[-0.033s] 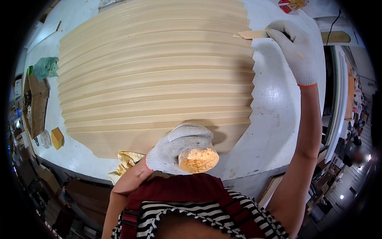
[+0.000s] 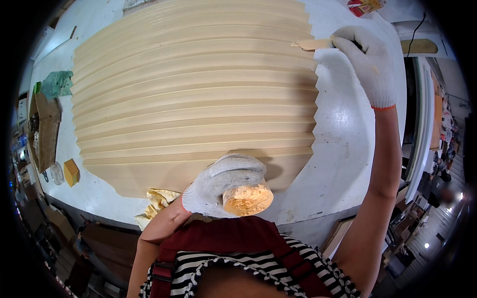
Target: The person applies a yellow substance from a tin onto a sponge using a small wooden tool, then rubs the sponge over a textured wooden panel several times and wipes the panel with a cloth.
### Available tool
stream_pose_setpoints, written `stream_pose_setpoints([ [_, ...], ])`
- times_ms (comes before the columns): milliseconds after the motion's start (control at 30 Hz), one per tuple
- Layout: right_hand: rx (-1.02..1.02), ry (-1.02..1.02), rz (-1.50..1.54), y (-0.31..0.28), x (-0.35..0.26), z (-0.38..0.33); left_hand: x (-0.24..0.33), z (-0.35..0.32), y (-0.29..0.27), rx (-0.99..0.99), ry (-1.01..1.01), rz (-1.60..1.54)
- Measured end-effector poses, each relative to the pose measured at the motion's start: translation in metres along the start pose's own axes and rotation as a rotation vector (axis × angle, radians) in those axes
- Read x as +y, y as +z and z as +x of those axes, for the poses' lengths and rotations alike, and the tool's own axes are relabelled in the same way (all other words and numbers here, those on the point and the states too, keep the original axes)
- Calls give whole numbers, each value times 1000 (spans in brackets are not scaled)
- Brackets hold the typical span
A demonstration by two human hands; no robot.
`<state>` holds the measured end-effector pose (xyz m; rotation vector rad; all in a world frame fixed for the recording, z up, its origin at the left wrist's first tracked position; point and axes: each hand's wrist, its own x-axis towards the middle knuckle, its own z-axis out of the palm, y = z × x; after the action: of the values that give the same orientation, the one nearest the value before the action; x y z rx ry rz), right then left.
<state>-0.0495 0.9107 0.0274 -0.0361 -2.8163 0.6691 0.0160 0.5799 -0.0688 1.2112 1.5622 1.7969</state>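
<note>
Gripped the spatula (image 2: 320, 44) in the gloved R hand (image 2: 365, 59), by its R end w/ closed fingers, w/ a dab of paste (image 2: 296, 45) on the tip, over the R zigzag edge of the pleated sheet (image 2: 198, 94), up toward the far end; couldn't tell if in contact or just above. Clasped the tub (image 2: 248, 199) in the gloved L hand (image 2: 223, 181), close to the body by the sheet's near edge, mouth up, full of rough peach paste. Had the sheet spread out on the white table (image 2: 343, 129), w/ a crumpled cloth (image 2: 158, 201) near the L forearm. Prob. at the paste-application step, judging by the loaded tip & its position; couldn't make out any paste on the folds. For the next move, prob. called for a light, level stroke at the edge, w/o flattening or smearing pleats, & a steady L grip to avoid tipping the tub
</note>
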Motion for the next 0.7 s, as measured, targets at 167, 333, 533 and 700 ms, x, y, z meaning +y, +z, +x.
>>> stream_pose_setpoints([
  [167, -34, 42, -2, 4, -3, 1, -1, -2, 0, -1, -8, -7],
  [333, -17, 11, -12, 1, -4, 0, -1, -1, -1, -11, -5, -10],
  [533, -9, 12, -34, 1, -4, 3, 0, 0, -2, -14, -10, -15],
  [700, -19, 30, 25, 1, -8, 1, -2, -1, -2, -22, -18, -31],
])
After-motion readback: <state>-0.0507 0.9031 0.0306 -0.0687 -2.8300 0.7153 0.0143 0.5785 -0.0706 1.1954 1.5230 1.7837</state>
